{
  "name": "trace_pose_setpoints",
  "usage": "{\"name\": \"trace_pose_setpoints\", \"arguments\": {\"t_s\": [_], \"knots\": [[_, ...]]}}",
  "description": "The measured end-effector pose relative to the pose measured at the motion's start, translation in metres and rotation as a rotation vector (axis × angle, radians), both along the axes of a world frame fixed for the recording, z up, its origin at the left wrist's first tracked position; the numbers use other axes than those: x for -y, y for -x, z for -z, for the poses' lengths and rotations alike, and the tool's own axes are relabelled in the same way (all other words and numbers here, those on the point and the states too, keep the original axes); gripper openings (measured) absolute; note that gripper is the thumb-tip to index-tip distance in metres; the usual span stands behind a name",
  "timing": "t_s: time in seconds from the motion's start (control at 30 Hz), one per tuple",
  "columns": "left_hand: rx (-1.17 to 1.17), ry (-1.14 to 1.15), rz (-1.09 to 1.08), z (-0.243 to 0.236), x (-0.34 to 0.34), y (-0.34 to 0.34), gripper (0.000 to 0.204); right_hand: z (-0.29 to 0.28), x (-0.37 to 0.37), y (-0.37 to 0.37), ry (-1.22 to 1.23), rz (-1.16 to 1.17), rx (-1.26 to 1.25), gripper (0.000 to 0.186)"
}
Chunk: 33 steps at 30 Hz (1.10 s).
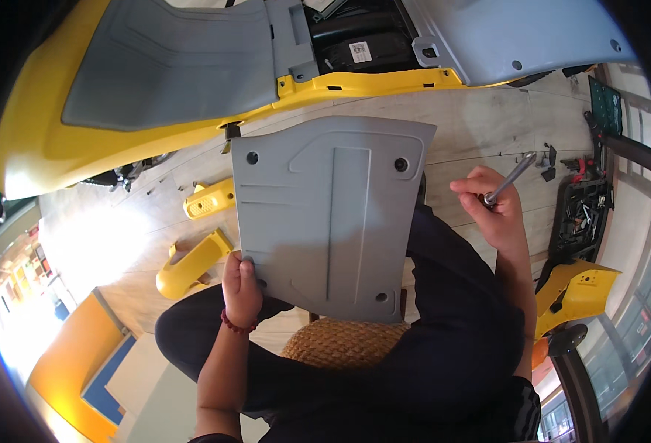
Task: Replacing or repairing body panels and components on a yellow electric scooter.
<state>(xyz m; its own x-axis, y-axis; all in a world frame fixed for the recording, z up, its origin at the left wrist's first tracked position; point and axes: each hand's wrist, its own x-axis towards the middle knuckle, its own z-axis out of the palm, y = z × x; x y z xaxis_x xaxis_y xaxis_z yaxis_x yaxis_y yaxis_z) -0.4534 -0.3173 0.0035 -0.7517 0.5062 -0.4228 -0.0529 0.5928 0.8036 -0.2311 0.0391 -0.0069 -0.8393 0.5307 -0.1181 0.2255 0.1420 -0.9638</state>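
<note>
A grey plastic cover panel (303, 229) stands tilted up in front of me, with raised ribs and a hole near each corner. Around its lower left edge my left hand (241, 295) is closed, thumb on the face. To the panel's right, apart from it, my right hand (497, 214) is closed on a screwdriver (516, 179). Its metal shaft points up and to the right, while the fingers hide most of the handle. Beyond the panel is a yellow and grey scooter body (384, 80), with an uncovered dark bay (359, 33) in its middle.
Yellow body parts (193, 262) lie on the floor at left. An opened black tool case (582, 214) lies at right, with small dark parts (549, 164) nearby. Another yellow part (576, 295) is below the case. A woven stool (344, 341) shows between my legs.
</note>
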Motion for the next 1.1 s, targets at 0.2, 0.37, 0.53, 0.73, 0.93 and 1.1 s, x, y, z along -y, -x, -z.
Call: {"name": "trace_pose_setpoints", "arguments": {"t_s": [0.2, 0.37, 0.53, 0.73, 0.93, 1.1], "knots": [[0.025, -0.003, 0.03, -0.005, -0.013, -0.003, 0.023, -0.004, 0.008, -0.02, -0.062, 0.033, 0.065, 0.018], [0.008, -0.028, 0.017, -0.011, -0.026, -0.008, 0.021, -0.04, 0.006, -0.049, 0.008, 0.172, 0.126, 0.017], [0.087, -0.069, -0.021, -0.025, -0.045, -0.017, 0.023, -0.112, 0.004, -0.068, -0.167, 0.181, 0.105, 0.016], [0.008, -0.275, -0.029, -0.046, -0.059, -0.034, 0.025, -0.185, 0.036, -0.079, -0.297, 0.245, 0.249, 0.018], [-0.05, -0.331, -0.113, -0.039, -0.06, -0.041, 0.031, -0.185, 0.087, -0.046, -0.203, 0.306, 0.232, 0.02], [-0.118, -0.301, -0.078, -0.01, -0.036, -0.029, 0.032, -0.163, 0.114, -0.02, -0.334, 0.217, 0.145, 0.021]]}}
